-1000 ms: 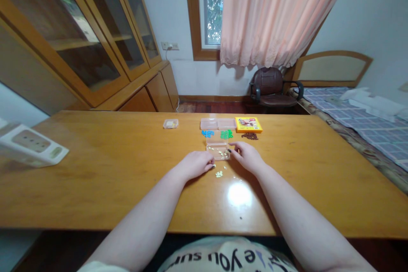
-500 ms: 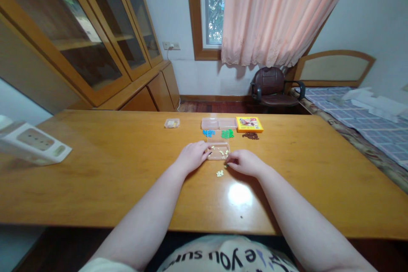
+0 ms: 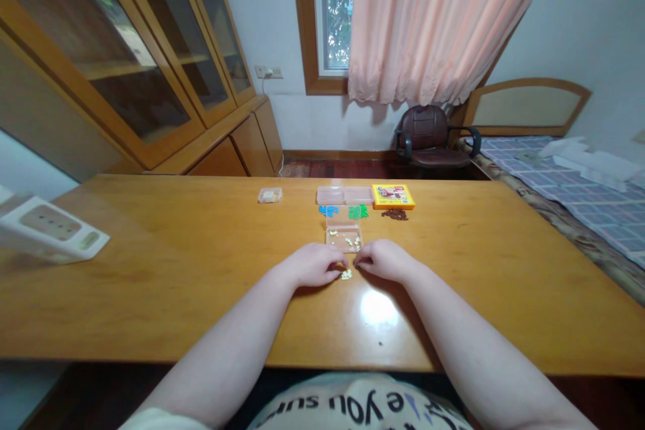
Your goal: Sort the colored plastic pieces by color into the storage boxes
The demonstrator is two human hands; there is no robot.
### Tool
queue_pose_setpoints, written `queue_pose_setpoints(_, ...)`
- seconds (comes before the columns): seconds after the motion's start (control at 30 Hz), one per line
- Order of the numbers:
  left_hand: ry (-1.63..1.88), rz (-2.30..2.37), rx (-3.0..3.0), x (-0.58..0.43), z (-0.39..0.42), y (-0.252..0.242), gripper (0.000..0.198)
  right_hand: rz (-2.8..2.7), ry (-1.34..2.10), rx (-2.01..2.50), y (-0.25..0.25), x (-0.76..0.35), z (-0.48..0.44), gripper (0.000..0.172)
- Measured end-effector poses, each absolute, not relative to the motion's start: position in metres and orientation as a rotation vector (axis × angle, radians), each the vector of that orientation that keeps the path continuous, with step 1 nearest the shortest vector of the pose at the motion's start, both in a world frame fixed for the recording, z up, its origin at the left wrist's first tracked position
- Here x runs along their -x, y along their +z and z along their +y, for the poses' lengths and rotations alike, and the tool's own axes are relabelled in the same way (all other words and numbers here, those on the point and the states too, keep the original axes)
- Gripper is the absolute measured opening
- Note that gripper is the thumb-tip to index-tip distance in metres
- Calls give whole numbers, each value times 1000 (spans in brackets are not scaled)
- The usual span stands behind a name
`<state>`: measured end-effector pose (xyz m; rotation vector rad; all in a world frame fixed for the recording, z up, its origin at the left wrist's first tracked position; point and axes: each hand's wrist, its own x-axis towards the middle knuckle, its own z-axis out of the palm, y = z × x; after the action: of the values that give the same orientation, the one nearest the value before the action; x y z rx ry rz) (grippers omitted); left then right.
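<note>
My left hand [image 3: 317, 265] is at the small pile of pale yellow pieces [image 3: 347, 274] on the table, its thumb and fingers apart and curved at the pile's edge. Just right of it, my right hand [image 3: 385, 260] has its fingertips pinched together low over the table; what they hold is too small to make out. Directly beyond both hands stands a clear plastic box [image 3: 343, 240] with its lid raised on the far side. Several pale yellow pieces lie scattered inside it.
Behind the box lie piles of blue pieces [image 3: 329, 211], green pieces [image 3: 359, 212] and brown pieces [image 3: 396, 214]. Farther back are a clear divided case [image 3: 345, 195], a yellow box [image 3: 393, 196] and a small plastic container [image 3: 270, 195]. A white power strip [image 3: 55, 228] stands at left.
My left hand has left the clear box's left edge and come down toward me to the pale yellow pile. My right hand has barely shifted.
</note>
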<state>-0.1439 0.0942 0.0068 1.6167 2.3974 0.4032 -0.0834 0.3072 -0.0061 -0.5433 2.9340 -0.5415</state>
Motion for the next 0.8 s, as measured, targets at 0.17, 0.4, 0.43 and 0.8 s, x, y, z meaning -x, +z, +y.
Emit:
queue_pose_setpoints(0.17,368,2409,-1551,144,95,7,19,2919,-586,602,-6,83,307,23)
queue_pose_setpoints(0.4,369,2418,-1522,145,96,5,12,2982,-489,532,-5,83,304,18)
queue_pose_setpoints(0.43,370,2423,-1519,145,96,5,12,2983,-481,532,-5,83,304,17)
queue_pose_setpoints(0.8,324,2439,-1539,146,96,2,13,3119,-668,455,-9,86,305,18)
